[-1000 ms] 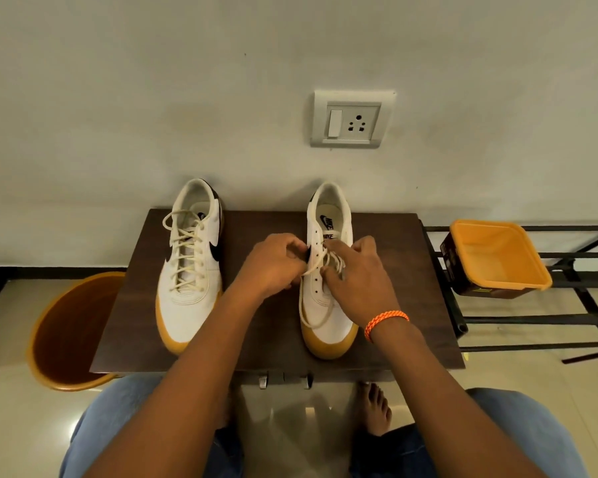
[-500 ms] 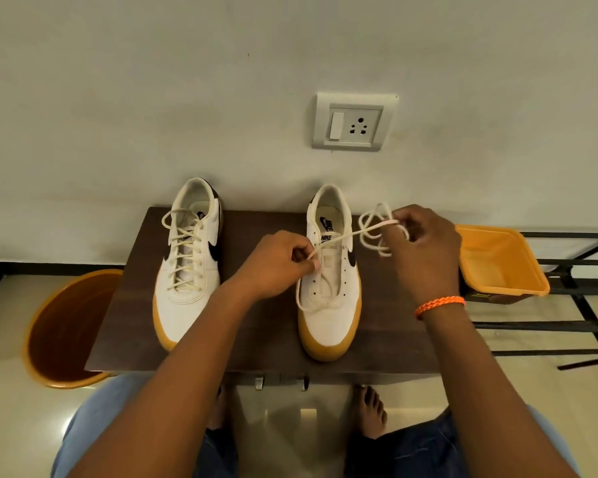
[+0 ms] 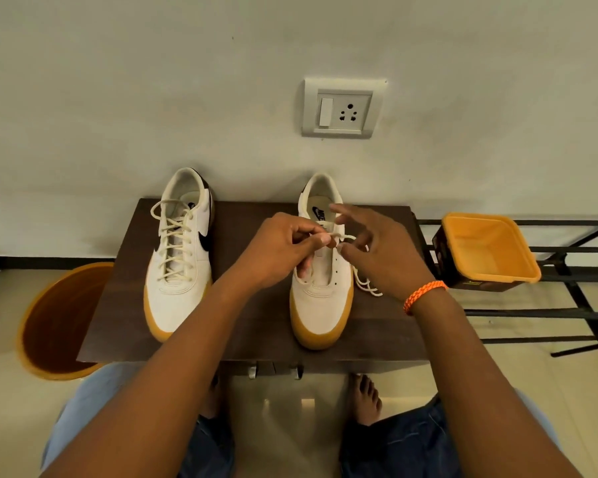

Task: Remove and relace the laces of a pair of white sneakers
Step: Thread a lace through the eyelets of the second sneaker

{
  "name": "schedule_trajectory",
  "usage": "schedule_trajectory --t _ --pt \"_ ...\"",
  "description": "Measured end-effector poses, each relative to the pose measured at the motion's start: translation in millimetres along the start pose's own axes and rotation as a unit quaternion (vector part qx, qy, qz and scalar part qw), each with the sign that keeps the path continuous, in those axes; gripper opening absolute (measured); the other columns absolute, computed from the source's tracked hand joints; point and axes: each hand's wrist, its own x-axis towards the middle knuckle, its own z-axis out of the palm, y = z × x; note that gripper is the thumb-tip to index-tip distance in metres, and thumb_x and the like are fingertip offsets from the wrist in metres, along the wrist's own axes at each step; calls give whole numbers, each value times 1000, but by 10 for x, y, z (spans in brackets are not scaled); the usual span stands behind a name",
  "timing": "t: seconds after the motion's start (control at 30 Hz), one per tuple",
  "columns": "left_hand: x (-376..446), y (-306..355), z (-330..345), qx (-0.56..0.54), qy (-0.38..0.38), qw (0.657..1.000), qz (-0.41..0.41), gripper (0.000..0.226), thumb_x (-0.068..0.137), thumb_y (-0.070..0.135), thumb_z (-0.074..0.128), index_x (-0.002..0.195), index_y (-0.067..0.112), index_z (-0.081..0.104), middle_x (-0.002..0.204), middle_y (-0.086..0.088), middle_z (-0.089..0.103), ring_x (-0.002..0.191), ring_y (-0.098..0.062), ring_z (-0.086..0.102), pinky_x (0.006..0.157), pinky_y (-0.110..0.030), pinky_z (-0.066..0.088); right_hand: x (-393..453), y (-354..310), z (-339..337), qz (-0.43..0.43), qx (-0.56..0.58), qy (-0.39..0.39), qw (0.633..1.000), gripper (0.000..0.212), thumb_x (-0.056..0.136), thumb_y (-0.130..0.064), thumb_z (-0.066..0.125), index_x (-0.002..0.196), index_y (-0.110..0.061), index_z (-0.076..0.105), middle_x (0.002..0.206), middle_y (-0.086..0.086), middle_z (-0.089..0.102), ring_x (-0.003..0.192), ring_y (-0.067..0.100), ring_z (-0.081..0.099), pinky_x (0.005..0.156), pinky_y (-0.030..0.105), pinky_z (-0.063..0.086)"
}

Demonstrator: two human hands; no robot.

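Here, left hand (image 3: 277, 250): fingers pinch the lace (image 3: 363, 281) above the right shoe (image 3: 320, 298).
Right hand (image 3: 380, 253): fingers spread, holding nothing.
Left shoe (image 3: 178, 257): laced, on worktop (image 3: 256, 322).

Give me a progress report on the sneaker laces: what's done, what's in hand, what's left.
Done: the right sneaker shows bare eyelets, most of its lace lying loose beside it on the table.
In hand: the left hand pinches the lace near the top eyelets; the right hand hovers with fingers spread.
Left: relacing it, then the fully laced left sneaker.
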Motion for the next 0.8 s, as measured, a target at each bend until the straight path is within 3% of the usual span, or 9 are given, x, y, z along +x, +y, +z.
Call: schedule_trajectory --t 0.1,0.17,0.27,0.4,0.5,0.57,0.67,0.73,0.8 --pt "-1 13 15 -15 8 1000 -2 17 104 25 66 107 16 80 63 -3 68 52 -18 62 61 -35 62 -14 -34 105 -26 -29 -16 999 40 95 -15 73 133 -25 70 112 -5 74 80 2 67 84 25 59" --pt "3 15 -2 -30 11 999 -6 18 104 26 66 111 16 81 64 -1 65 53 -17 59 63 -43 64 -8 -20 75 -11 -20 0 1000 23 97 -15 72 118 -20 79 95 -4 77 73 3 69 80 32 62" --pt "-7 29 -60 -45 13 999 -7 21 105 27 64 112 21 82 77 -14 69 62 -22 56 62 -39 64 11 37 -82 46 11 87 995 15 98 -13 69 99 -16 83 73 -2 75 64 13 70 71 41 63" --pt "-20 25 -154 -40 27 999 -17 25 110 23 56 116 18 80 63 15 63 54 -12 48 55 -32 47 13 351 -275 147 -52 191 969 14 95 -17 70 100 -13 83 82 9 78 78 27 75 82 47 63" --pt "-16 28 -182 -29 41 998 -30 29 113 15 47 123 15 74 61 24 58 56 3 51 59 -10 39 3 453 -296 191 -122 143 963 25 92 -12 71 115 -16 80 105 12 79 99 30 74 97 41 58" --pt "-10 21 -145 -8 42 999 -24 29 113 17 44 130 23 68 74 18 59 62 2 50 65 -16 42 10 371 -225 158 -118 103 975 45 88 -7 70 131 -19 72 119 4 75 110 20 70 97 28 53" --pt "-8 -6 -7 12 33 999 -26 36 114 22 43 147 34 47 100 7 64 86 -3 62 88 -31 54 35 64 -84 38 -4 69 997 54 89 -2 65 137 -27 67 114 -10 73 85 4 67 74 9 50" --pt "-24 17 98 -2 18 1000 -6 46 114 18 41 156 35 34 102 5 64 89 -2 64 91 -30 55 22 -65 32 -6 59 4 998 52 94 -6 63 140 -31 64 112 -14 73 69 11 67 67 19 57" --pt "-19 30 135 -31 5 1000 -1 50 114 16 39 160 34 27 113 2 67 98 -2 68 92 -25 54 1 -119 135 -34 43 -40 998 42 98 -14 67 138 -27 66 104 -12 74 72 11 70 71 24 60"
